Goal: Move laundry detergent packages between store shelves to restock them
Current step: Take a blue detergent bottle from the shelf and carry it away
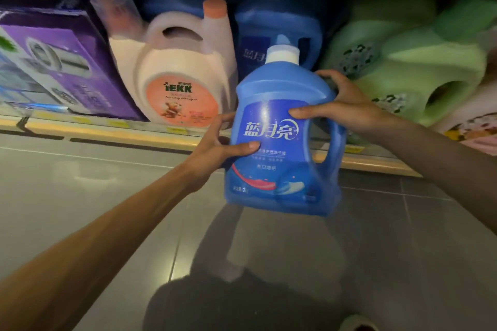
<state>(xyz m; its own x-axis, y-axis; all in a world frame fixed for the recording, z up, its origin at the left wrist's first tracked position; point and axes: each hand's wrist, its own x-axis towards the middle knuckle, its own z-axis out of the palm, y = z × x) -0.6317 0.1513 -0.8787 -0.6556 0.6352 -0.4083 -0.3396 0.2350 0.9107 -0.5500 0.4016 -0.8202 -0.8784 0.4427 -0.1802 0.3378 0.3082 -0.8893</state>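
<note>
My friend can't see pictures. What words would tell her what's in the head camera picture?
A person's left hand and right hand hold a blue detergent bottle with a white cap, roughly upright, in front of a store shelf. On the shelf are a purple box, a pink jug, blue bottles and green jugs.

Glossy grey tiled floor (80,196), pale grout lines, dim reflections. Dark shadow (215,303) across tiles. Pale shoe toe (357,324) at bottom edge. Small yellow price tags (176,130) above floor.
</note>
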